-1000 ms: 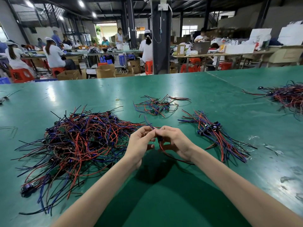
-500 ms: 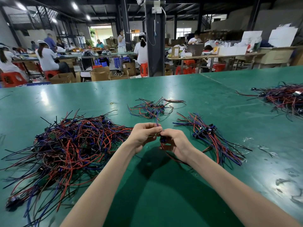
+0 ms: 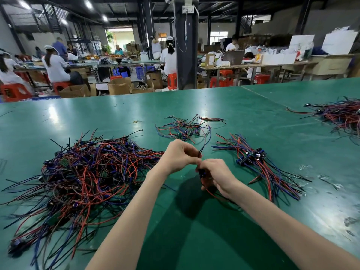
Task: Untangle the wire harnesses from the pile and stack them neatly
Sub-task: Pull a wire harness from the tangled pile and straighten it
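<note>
While my left hand pinches a wire end and my right hand grips the connector, I'm straightening one wire harness over the table | tangled pile left | next: lay it on sorted stack right, connectors aligned.

A glossy green counter carries a big tangled pile of red, blue and black wire harnesses on its left. A small loose cluster lies farther back, near the middle. An aligned stack lies to the right, with clear film scraps just beside it. Another pile lies at the far right edge. A small rubber band lies left of the cluster.
</note>
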{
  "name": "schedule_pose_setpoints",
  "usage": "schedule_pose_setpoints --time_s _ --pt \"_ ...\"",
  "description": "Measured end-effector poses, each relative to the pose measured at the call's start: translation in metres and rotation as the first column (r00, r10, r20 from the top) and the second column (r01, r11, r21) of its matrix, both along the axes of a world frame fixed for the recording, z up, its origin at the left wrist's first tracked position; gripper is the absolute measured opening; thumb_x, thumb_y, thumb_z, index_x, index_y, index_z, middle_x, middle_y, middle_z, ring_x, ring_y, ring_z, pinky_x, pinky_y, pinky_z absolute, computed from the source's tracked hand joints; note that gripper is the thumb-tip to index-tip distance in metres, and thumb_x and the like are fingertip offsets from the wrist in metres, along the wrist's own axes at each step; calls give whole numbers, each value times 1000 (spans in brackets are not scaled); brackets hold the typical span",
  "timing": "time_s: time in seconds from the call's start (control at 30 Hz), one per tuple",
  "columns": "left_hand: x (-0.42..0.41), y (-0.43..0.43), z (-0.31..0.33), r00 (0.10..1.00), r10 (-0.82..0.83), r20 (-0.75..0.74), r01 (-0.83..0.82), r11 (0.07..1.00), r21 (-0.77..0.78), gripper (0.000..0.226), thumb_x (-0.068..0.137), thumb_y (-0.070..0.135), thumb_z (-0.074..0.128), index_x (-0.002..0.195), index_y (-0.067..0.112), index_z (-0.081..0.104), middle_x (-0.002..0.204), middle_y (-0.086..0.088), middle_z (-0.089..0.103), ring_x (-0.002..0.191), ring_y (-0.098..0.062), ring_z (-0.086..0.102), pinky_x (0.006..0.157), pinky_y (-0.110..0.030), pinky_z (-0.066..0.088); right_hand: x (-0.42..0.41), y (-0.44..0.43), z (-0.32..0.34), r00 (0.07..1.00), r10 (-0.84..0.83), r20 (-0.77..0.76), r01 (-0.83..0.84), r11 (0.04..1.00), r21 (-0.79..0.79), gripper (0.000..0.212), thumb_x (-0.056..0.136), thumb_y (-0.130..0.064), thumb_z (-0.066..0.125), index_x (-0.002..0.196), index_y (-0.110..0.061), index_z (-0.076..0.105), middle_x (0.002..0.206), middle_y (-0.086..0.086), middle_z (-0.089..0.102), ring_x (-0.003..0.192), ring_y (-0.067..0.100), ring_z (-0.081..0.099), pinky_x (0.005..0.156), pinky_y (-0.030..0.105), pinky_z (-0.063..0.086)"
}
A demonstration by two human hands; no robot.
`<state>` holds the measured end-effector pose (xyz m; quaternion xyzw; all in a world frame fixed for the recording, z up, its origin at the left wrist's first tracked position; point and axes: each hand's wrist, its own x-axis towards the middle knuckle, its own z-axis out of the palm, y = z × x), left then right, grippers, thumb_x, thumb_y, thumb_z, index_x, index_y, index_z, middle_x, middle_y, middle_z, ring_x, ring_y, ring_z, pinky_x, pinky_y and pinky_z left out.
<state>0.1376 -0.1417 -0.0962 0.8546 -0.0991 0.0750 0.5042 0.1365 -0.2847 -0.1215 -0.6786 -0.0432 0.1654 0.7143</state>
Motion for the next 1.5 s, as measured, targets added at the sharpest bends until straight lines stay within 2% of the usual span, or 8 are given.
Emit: schedule_pose_setpoints --time_s 0.37,0.53,0.67,0.77,0.97,1.13,1.37,1.5 --pt "3 -8 -11 926 274 -261 -374 767 -522 12 72 9 80 67 12 69 50 6 63 39 -2 46 45 -15 40 1 6 11 997 -73 13 71 994 78 20 82 0 54 62 -1 59 52 4 44 33 12 39 35 19 39" --pt "4 -5 -16 894 374 -245 -447 736 -508 12 73 10 79 67 13 69 47 8 57 42 -6 40 48 -17 38 -1 9 10 997 -67 -46 71 995 76 21 79 -1 54 58 -2 57 45 1 42 31 12 36 35 20 37" --pt "7 -6 -13 900 432 51 -418 892 -171 3 75 6 75 76 7 73 71 -5 70 66 -18 61 69 -26 52 -2 9 8 991 -55 -121 63 996 60 18 81 -2 52 63 0 55 52 6 41 30 12 33 35 18 34" --pt "8 -7 -9 890 425 163 -419 905 -69 8 74 7 74 82 9 75 76 -4 71 67 -11 60 77 -30 53 -2 9 7 990 -50 -130 58 997 54 18 82 -3 50 65 1 54 59 10 41 30 13 33 35 18 34" --pt "7 -2 -6 891 453 -20 -440 852 -284 26 84 19 70 59 19 63 67 -3 68 64 -12 55 66 -30 42 -5 7 6 995 -29 -92 32 999 28 18 81 -4 53 64 1 56 52 7 41 30 14 33 36 19 34" --pt "5 -5 0 914 401 -54 -383 814 -437 15 85 5 65 76 16 66 74 0 66 62 -2 54 51 -11 41 -7 9 7 999 -40 14 40 998 39 18 79 -1 53 61 -1 55 53 10 43 32 17 33 39 20 32" --pt "7 -2 2 872 487 -54 -448 747 -491 22 88 19 66 66 13 66 63 2 66 44 4 47 46 -13 40 -12 15 2 980 -38 197 44 999 -23 28 78 -4 56 51 -12 56 55 5 50 34 13 35 39 21 33" --pt "7 0 0 893 438 -101 -407 692 -597 10 88 5 63 79 7 67 65 3 66 47 2 48 49 -11 41 -17 18 -3 980 -39 193 45 999 -23 26 73 -10 58 48 -16 56 55 4 52 36 12 39 39 19 32"
